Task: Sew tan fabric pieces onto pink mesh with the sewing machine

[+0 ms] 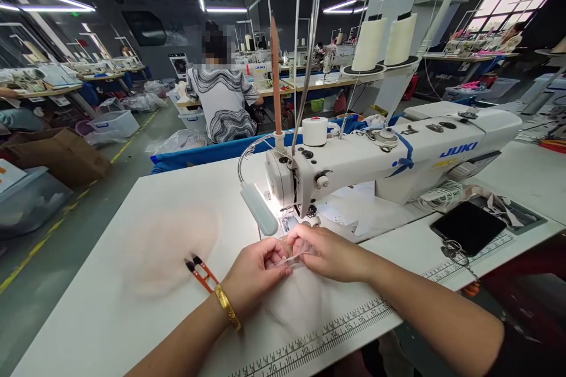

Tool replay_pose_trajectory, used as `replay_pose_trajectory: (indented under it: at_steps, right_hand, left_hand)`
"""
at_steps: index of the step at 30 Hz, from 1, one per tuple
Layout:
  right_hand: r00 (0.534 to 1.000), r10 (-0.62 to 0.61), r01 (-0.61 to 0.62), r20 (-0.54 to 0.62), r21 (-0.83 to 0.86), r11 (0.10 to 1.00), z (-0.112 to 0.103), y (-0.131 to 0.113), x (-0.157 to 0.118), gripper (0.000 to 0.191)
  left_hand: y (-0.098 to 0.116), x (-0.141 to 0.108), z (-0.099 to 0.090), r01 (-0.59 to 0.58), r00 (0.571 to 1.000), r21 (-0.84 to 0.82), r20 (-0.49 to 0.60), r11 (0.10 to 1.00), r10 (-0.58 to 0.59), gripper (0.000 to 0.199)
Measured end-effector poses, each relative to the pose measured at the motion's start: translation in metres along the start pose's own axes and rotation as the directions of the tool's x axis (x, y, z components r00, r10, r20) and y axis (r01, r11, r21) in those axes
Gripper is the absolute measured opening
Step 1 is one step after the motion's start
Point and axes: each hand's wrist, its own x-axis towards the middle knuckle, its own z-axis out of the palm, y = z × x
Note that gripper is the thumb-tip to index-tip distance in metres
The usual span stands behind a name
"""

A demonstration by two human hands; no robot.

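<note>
My left hand (260,262) and my right hand (325,253) meet in front of the sewing machine's needle area. Both are closed, pinching a piece of thin, sheer pale fabric (295,259) between the fingertips. Much of the fabric is hidden by my fingers. Just behind them stands the white sewing machine (354,159), its lamp (260,209) lighting the needle area. Thread snips (201,274) with orange handles and dark tips lie on the table beside my left wrist, partly covered by it.
A ruler strip (327,336) runs along the front of the white table (79,306). To the right lie a black phone (467,228), keys (455,252) and a coil of cord (440,195). Thread cones (369,44) stand above the machine. A person (223,100) sits beyond the table.
</note>
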Motion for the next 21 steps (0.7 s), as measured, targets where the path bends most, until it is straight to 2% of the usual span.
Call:
replay_pose_trajectory:
  at_steps: [3,5,8,10,11,13,15,16,18,21]
  right_hand:
    - [0.997,-0.035,0.041,0.07,-0.083,0.996,-0.011,0.009,-0.002,0.045]
    - [0.996,-0.019,0.029,0.092,-0.111,0.993,-0.024,0.015,-0.005,0.046]
    - [0.989,-0.004,0.02,0.15,-0.105,0.994,-0.041,0.019,-0.008,0.036]
    - [0.987,0.001,-0.002,0.164,0.005,1.0,-0.044,0.017,-0.009,0.024]
    - [0.985,-0.002,-0.016,0.175,0.099,0.995,-0.042,0.015,-0.008,0.023]
    - [0.981,-0.002,-0.047,0.192,0.251,0.967,-0.031,0.01,-0.007,0.045]
    - [0.984,0.022,-0.067,0.175,0.257,0.964,-0.015,0.004,-0.005,0.068]
    - [0.991,0.037,-0.065,0.131,0.214,0.975,-0.006,0.001,-0.004,0.071]
    - [0.996,0.029,-0.042,0.081,0.162,0.986,0.005,-0.001,-0.003,0.06]
    - [0.984,-0.011,-0.027,0.179,0.21,0.977,0.003,0.002,-0.005,0.044]
  left_hand:
    - [-0.004,0.001,-0.002,0.05,0.996,-0.124,0.083,0.991,-0.04,0.029]
    - [-0.005,0.001,-0.004,0.084,0.989,-0.2,0.138,0.976,-0.057,0.035]
    - [-0.003,0.001,-0.006,0.115,0.981,-0.23,0.181,0.966,-0.073,0.037]
    - [0.001,0.0,-0.005,0.09,0.985,-0.154,0.159,0.984,-0.065,0.034]
    - [0.003,0.0,-0.003,0.064,0.99,-0.097,0.13,0.993,-0.051,0.031]
    - [0.007,-0.002,0.0,0.021,0.998,-0.004,0.058,1.0,-0.021,0.026]
    - [0.01,-0.004,0.003,0.003,1.0,0.022,0.003,1.0,-0.003,0.022]
    - [0.012,-0.005,0.003,-0.002,1.0,0.013,-0.013,1.0,0.002,0.02]
    - [0.014,-0.007,0.002,0.01,1.0,-0.035,-0.011,0.999,-0.011,0.019]
    - [0.017,-0.009,-0.005,0.1,0.995,-0.132,0.03,0.986,-0.097,0.022]
